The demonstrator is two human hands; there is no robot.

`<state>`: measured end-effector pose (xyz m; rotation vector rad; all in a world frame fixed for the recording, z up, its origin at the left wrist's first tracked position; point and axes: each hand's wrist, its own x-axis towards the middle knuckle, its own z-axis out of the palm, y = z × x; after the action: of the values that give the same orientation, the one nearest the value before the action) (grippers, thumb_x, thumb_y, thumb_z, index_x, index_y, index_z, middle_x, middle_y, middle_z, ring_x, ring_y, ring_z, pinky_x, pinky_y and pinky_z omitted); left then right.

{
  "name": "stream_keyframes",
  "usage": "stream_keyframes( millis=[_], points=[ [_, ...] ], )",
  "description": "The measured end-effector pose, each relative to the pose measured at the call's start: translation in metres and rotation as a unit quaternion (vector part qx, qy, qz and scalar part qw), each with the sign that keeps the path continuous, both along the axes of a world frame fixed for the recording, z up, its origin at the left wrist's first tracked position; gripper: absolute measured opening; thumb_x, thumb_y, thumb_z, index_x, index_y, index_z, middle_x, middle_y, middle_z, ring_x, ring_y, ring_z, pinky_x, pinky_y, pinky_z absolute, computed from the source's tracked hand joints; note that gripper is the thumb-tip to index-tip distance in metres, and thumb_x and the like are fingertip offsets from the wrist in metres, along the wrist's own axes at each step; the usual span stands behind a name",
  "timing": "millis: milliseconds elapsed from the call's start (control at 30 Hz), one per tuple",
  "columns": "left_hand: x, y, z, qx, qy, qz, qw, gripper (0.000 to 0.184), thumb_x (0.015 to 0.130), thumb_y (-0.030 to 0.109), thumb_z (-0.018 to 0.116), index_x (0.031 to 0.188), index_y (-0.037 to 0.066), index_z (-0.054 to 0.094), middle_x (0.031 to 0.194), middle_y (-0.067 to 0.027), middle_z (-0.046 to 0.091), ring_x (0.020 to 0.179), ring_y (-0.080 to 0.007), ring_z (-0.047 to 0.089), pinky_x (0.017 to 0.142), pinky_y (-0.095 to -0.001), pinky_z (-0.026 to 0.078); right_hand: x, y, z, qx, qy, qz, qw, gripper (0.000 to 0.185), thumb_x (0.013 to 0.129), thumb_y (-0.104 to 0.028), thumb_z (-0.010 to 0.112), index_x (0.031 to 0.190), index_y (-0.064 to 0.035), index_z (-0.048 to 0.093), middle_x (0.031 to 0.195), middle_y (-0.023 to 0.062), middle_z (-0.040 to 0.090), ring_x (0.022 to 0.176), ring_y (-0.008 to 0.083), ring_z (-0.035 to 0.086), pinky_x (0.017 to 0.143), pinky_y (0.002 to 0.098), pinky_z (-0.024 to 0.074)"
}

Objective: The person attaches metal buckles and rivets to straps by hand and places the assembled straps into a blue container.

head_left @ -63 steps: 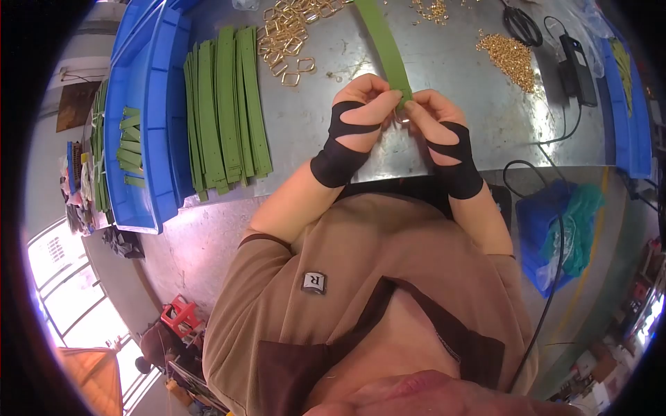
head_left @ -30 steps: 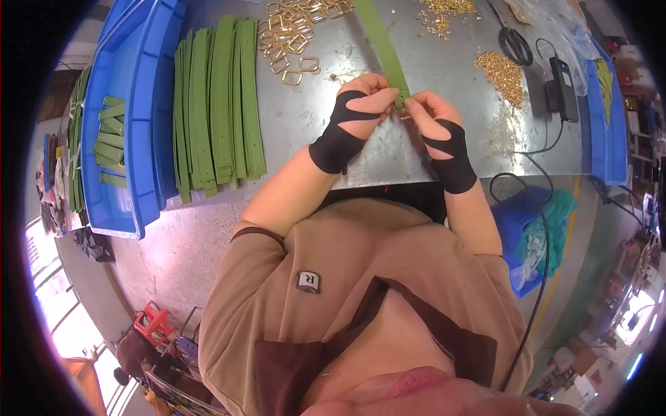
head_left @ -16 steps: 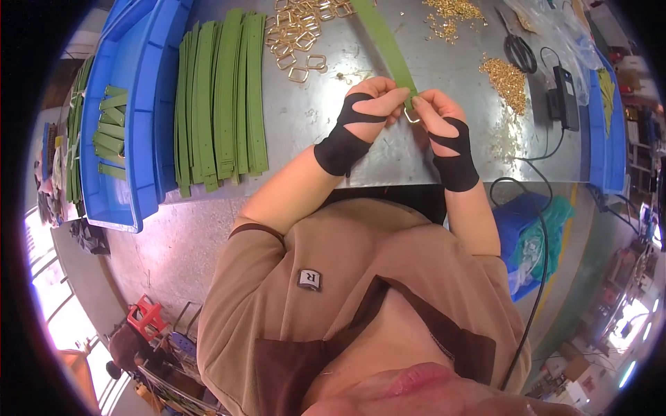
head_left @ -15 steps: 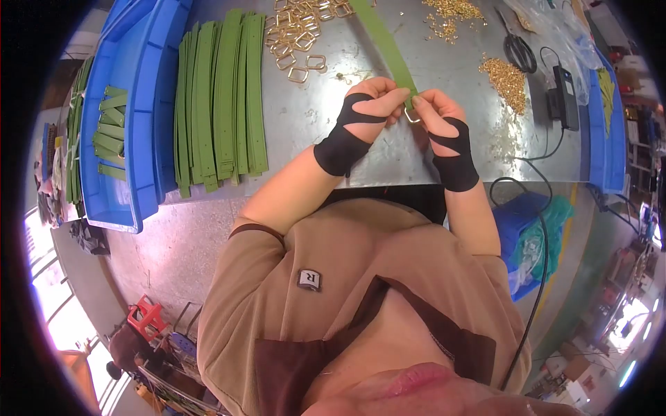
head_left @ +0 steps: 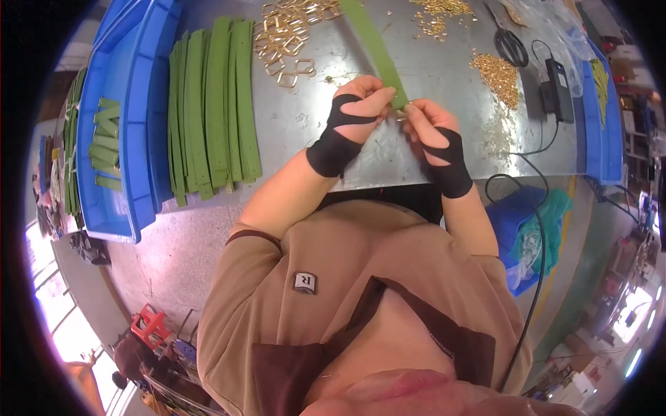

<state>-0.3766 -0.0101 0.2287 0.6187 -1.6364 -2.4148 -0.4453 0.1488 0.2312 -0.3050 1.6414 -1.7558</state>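
Note:
A long green strap (head_left: 374,46) runs from the top of the view down to my hands. My left hand (head_left: 357,107), in a black wrist support, is closed on the strap close to its lower end. My right hand (head_left: 431,126), with a similar black support, has its thumb and fingers pinched together at the strap's end; what is between the fingertips is too small to make out. A bit of a metal buckle (head_left: 401,118) shows below the strap end, mostly hidden by fingers.
Left of my hands lies a row of green straps (head_left: 211,111) beside a blue bin (head_left: 142,139). Gold rectangular buckles (head_left: 286,35) are heaped at the back. Small gold pieces (head_left: 497,78), scissors (head_left: 511,50) and a black corded device (head_left: 557,90) sit to the right.
The right hand has shifted slightly down, and its fingertips now sit at the strap's end edge. The buckle is less visible. The whole view has shifted slightly.

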Motion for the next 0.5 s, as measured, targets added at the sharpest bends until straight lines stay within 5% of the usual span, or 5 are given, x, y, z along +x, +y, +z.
stream_keyframes(
  millis=[100, 233, 300, 400, 500],
  points=[
    [0.001, 0.000, 0.002, 0.003, -0.036, -0.006, 0.999, 0.017, 0.094, 0.015, 0.061, 0.087, -0.001, 0.060, 0.064, -0.0020, 0.053, 0.054, -0.0107, 0.047, 0.051, -0.0256, 0.037, 0.000, 0.020, -0.006, 0.031, 0.088, 0.026, 0.995, 0.019, 0.099, -0.017, 0.060, 0.100, -0.0008, 0.070, 0.080, -0.0033, 0.061, 0.072, 0.0059, 0.051, 0.066, 0.0215, 0.0412],
    [0.001, -0.003, -0.003, -0.050, -0.014, 0.004, 0.999, 0.014, 0.094, 0.012, 0.063, 0.093, -0.002, 0.063, 0.072, -0.0015, 0.059, 0.059, -0.0073, 0.049, 0.054, -0.0219, 0.036, -0.033, 0.052, -0.023, 0.038, 0.144, -0.161, 0.976, 0.023, 0.097, -0.023, 0.062, 0.109, -0.0034, 0.067, 0.081, 0.0004, 0.063, 0.071, 0.0091, 0.056, 0.062, 0.0239, 0.0432],
    [0.002, 0.000, 0.000, -0.055, -0.007, 0.013, 0.998, 0.014, 0.094, 0.011, 0.064, 0.096, -0.003, 0.065, 0.075, -0.0008, 0.062, 0.060, -0.0054, 0.049, 0.054, -0.0208, 0.036, -0.060, 0.073, -0.026, 0.216, 0.446, -0.294, 0.817, 0.026, 0.091, -0.019, 0.063, 0.107, 0.0013, 0.064, 0.092, 0.0131, 0.062, 0.080, 0.0231, 0.059, 0.076, 0.0334, 0.0471],
    [0.004, 0.001, 0.002, -0.054, -0.006, 0.003, 0.999, 0.013, 0.094, 0.010, 0.064, 0.097, -0.003, 0.064, 0.077, -0.0004, 0.062, 0.064, -0.0051, 0.050, 0.057, -0.0200, 0.036, -0.099, 0.117, -0.044, 0.361, 0.502, -0.330, 0.713, 0.025, 0.083, -0.018, 0.067, 0.103, -0.0023, 0.065, 0.093, 0.0160, 0.061, 0.082, 0.0303, 0.061, 0.076, 0.0383, 0.0488],
    [0.003, 0.003, 0.004, -0.060, -0.008, 0.006, 0.998, 0.009, 0.095, 0.009, 0.062, 0.093, 0.001, 0.063, 0.074, -0.0004, 0.059, 0.059, -0.0073, 0.050, 0.055, -0.0216, 0.036, -0.117, 0.135, -0.049, 0.367, 0.455, -0.318, 0.746, 0.020, 0.081, -0.019, 0.070, 0.095, -0.0043, 0.068, 0.091, 0.0151, 0.061, 0.079, 0.0301, 0.061, 0.073, 0.0398, 0.0488]
  ],
)
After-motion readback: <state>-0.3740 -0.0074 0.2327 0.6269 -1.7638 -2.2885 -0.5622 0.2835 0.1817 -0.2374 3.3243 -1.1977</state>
